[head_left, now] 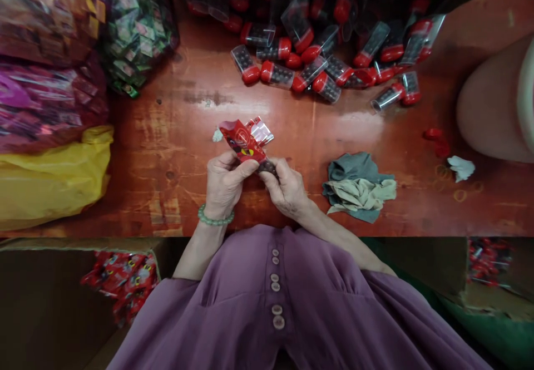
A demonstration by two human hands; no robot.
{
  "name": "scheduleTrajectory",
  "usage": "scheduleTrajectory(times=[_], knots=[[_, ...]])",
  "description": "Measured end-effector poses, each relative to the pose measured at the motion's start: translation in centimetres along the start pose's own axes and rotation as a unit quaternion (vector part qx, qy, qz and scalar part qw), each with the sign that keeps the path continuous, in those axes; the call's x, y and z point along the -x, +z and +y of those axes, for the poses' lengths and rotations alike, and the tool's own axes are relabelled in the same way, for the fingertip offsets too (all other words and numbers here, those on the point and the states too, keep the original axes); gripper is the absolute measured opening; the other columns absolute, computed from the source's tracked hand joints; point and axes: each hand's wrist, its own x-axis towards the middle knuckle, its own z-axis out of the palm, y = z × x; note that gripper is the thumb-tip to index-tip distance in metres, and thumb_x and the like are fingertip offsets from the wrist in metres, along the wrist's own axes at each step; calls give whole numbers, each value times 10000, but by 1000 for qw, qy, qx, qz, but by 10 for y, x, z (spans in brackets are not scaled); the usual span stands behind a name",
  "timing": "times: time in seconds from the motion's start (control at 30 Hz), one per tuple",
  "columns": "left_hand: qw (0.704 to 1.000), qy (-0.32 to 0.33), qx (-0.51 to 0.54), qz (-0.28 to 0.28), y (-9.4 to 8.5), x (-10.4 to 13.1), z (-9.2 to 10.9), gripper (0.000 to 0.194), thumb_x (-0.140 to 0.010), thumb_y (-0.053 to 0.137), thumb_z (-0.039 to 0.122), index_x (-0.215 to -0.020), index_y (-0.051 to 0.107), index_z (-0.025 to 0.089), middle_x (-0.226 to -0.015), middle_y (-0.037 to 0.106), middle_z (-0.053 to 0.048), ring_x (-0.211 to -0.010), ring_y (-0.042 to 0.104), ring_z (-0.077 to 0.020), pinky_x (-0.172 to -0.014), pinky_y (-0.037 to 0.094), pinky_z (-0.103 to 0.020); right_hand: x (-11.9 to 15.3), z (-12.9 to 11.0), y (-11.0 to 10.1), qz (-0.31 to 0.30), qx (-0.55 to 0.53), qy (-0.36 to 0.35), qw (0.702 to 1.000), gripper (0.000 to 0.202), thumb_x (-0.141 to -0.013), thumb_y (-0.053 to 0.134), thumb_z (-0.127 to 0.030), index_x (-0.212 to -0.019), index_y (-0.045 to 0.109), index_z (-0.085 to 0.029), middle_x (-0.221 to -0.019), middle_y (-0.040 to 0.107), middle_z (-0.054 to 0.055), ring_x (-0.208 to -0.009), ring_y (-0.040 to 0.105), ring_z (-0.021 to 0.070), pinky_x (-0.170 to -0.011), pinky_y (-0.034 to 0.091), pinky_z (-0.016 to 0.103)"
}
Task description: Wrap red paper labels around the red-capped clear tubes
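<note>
My left hand [226, 183], with a green bead bracelet [216, 216] at its wrist, pinches a red printed wrapper [244, 143] over the table. The wrapper shows a yellow eye-like print. From its lower right end sticks out the end of a clear tube of dark balls [267, 166], gripped between the thumb and fingers of my right hand [287, 188]. How far the tube goes into the wrapper is hidden. Just behind the wrapper shows a small shiny red and silver packet [262, 131]; I cannot tell whether it touches the wrapper.
Many red-capped clear tubes [277, 75] are heaped at the back. Bags of small packets [137, 30] and a yellow bag [54, 175] stand at left. Grey-green cloths [361, 186], rubber bands [459, 195] and a pale bucket [492, 97] are at right. Below the edge, a carton [37, 297] contains red wrappers.
</note>
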Motion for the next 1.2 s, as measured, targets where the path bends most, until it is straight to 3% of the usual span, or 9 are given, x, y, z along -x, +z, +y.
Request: scheduleTrajectory(times=[0.13, 0.27, 0.37, 0.6, 0.77, 0.93, 1.0, 1.1, 1.2], knots=[[1000, 14, -16, -1, -2, 3, -1, 342, -590, 906, 444, -779, 769, 195, -775, 767, -30, -689, 705, -157, -693, 574, -280, 1, -1, 4, -24, -78, 30, 996, 232, -993, 465, -450, -1022, 511, -225, -739, 559, -28, -593, 531, 97, -616, 461, 248], [999, -2, -19, -51, -4, 7, 2, 317, -715, 822, 476, -810, 779, 176, -814, 777, -67, -571, 658, -142, -537, 544, -271, 2, -3, 8, -35, -190, 64, 979, 309, -971, 488, -527, -952, 494, -218, -742, 543, -48, -511, 491, 54, -547, 438, 215], [996, -24, -16, -83, -5, 10, 7, 357, -719, 805, 512, -814, 778, 169, -838, 782, -83, -476, 589, -117, -444, 504, -263, 3, -6, 10, -55, -237, 86, 966, 371, -940, 517, -582, -907, 497, -213, -753, 559, -48, -497, 493, 43, -531, 434, 206], [990, -52, 0, -130, -13, 13, 12, 440, -657, 833, 560, -833, 760, 163, -941, 778, -123, -747, 733, -228, -601, 602, -319, 5, -17, 11, -53, -227, 83, 969, 394, -922, 536, -605, -925, 514, -211, -744, 541, -56, -502, 492, 41, -523, 430, 198], [995, 30, 39, -89, -14, 16, 9, 380, -685, 837, 506, -891, 768, 194, -936, 783, -97, -893, 746, -247, -752, 612, -344, 9, -19, 11, -43, -168, 59, 983, 318, -970, 492, -529, -978, 520, -212, -730, 536, -55, -521, 496, 55, -538, 427, 208], [999, 41, 5, -35, -11, 20, 5, 344, -646, 871, 473, -817, 770, 192, -779, 774, -48, -820, 745, -216, -830, 590, -350, 16, -15, 11, 18, 8, -24, 1000, 226, -988, 489, -426, -1000, 542, -207, -795, 599, 7, -654, 552, 119, -644, 455, 266], [998, 47, -5, -28, -10, 21, 4, 350, -615, 890, 460, -812, 770, 197, -780, 771, -34, -788, 735, -193, -827, 580, -330, 17, -15, 11, 36, 30, -40, 998, 223, -980, 503, -423, -1020, 544, -208, -846, 616, 30, -699, 570, 136, -670, 464, 283], [998, 57, -12, -17, -10, 22, 3, 329, -611, 897, 437, -791, 768, 194, -786, 766, -26, -729, 710, -156, -769, 565, -289, 17, -17, 9, -7, -70, 2, 998, 258, -984, 486, -468, -988, 528, -213, -766, 571, -12, -590, 536, 101, -599, 457, 253], [998, 47, -28, -18, -10, 24, 4, 305, -669, 860, 452, -794, 778, 186, -782, 765, -37, -707, 699, -149, -724, 558, -276, 15, -17, 8, -65, -212, 69, 973, 340, -966, 491, -548, -938, 508, -209, -721, 546, -48, -478, 472, 52, -504, 418, 208]])
